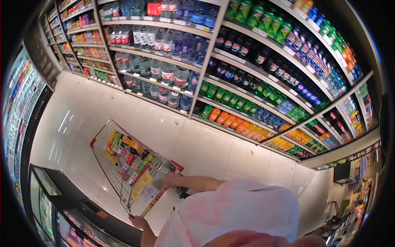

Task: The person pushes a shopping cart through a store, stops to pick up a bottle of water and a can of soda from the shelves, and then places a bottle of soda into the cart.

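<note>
A wire shopping cart [108, 158] with red corner pieces stands on the floor ahead of me. Several drink bottles lie in its basket, among them an orange bottle [132, 144], a red-labelled bottle [128, 163] and a green bottle [145, 162]. My right hand [170, 180] is closed around one end of the cart's handle bar [155, 198]. At the opposite end, my left hand [139, 222] grips the bar near a red corner, its fingers partly hidden. A yellow and white printed panel [143, 187] sits between the handle and the basket.
Tall drink shelves [205, 70] run along the far side, stocked with water, cola, green and orange bottles. Glass-fronted refrigerators [20, 111] line the left. A black display case [61, 201] stands close beside the cart's left side. Glossy pale tiles [205, 152] cover the floor.
</note>
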`<state>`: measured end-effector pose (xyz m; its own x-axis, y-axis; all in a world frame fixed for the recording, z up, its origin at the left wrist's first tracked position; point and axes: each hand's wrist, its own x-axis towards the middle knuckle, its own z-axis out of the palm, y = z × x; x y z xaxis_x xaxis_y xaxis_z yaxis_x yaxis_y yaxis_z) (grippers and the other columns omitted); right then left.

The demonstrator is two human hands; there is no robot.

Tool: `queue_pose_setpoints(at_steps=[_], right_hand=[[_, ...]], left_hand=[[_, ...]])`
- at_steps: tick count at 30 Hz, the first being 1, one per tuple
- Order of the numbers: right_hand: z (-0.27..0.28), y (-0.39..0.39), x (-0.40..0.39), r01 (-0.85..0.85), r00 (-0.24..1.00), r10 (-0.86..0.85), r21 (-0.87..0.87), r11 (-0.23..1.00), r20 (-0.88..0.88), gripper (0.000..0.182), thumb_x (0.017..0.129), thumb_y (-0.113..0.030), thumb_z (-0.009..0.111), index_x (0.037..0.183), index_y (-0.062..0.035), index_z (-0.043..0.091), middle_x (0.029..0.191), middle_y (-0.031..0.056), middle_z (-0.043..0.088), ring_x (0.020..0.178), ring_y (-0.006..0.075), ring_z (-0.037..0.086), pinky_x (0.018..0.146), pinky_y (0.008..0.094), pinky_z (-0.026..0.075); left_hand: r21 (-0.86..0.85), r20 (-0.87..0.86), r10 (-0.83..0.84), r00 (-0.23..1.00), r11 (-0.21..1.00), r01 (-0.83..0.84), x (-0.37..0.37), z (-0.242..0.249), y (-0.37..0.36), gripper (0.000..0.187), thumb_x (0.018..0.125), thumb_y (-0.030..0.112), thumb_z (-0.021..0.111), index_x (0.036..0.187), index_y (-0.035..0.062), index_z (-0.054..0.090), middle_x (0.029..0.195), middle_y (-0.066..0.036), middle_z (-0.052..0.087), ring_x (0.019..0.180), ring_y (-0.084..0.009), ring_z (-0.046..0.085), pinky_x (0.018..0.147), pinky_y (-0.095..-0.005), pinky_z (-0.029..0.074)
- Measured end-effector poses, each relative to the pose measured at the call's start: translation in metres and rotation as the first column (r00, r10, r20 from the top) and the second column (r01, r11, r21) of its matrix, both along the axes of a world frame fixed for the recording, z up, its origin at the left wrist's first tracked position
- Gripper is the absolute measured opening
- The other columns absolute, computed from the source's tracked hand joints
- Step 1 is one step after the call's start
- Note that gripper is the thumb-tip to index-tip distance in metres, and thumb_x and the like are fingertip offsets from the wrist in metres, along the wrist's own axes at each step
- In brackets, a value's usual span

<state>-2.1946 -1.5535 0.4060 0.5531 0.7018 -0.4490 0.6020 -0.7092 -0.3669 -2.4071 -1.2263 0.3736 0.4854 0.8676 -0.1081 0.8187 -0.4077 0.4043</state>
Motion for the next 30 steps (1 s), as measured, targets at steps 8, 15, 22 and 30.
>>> queue_pose_setpoints(at_steps=[8,15,22,30], right_hand=[[-0.023,-0.084,-0.105,0.029,1.000,-0.029,-0.013,0.999,-0.010,0.016,0.078,-0.013,0.071,0.093,-0.0106,0.074,0.092,0.0130,0.075,0.088,0.0348,0.074,0.075,0.0468,0.059],[-0.037,-0.188,-0.160,-0.097,0.992,0.093,0.037,0.995,0.086,0.017,0.076,-0.012,0.070,0.092,-0.0151,0.074,0.088,0.0101,0.075,0.086,0.0329,0.073,0.071,0.0493,0.059],[0.009,-0.297,-0.205,-0.057,0.998,0.055,0.061,0.996,0.044,0.033,0.068,-0.024,0.078,0.098,-0.0113,0.071,0.081,0.0096,0.071,0.079,0.0341,0.071,0.068,0.0494,0.056],[-0.062,-0.405,-0.255,-0.181,0.978,0.175,0.045,0.983,0.113,0.026,0.073,-0.037,0.080,0.089,-0.0158,0.077,0.086,0.0130,0.074,0.084,0.0311,0.074,0.070,0.0489,0.056]], left_hand=[[0.041,-0.091,-0.041,0.995,0.998,0.044,-0.113,-0.027,-0.069,0.024,0.093,0.017,0.054,0.112,0.0030,0.056,0.094,-0.024,0.070,0.086,-0.0458,0.069,0.075,-0.0573,0.051],[0.014,-0.112,0.123,0.986,0.992,-0.122,-0.189,-0.049,-0.188,0.022,0.093,0.015,0.054,0.111,0.0039,0.059,0.097,-0.022,0.070,0.095,-0.0437,0.069,0.084,-0.0569,0.052],[0.006,-0.021,0.186,0.982,0.983,-0.186,-0.251,-0.046,-0.320,0.028,0.090,0.014,0.054,0.114,0.0003,0.061,0.098,-0.023,0.070,0.093,-0.0455,0.069,0.083,-0.0566,0.052],[0.154,0.281,-0.226,0.933,0.970,0.189,-0.334,-0.016,-0.455,0.064,0.079,0.020,0.066,0.135,-0.0046,0.046,0.129,-0.024,0.050,0.120,-0.0401,0.051,0.098,-0.0521,0.043]])
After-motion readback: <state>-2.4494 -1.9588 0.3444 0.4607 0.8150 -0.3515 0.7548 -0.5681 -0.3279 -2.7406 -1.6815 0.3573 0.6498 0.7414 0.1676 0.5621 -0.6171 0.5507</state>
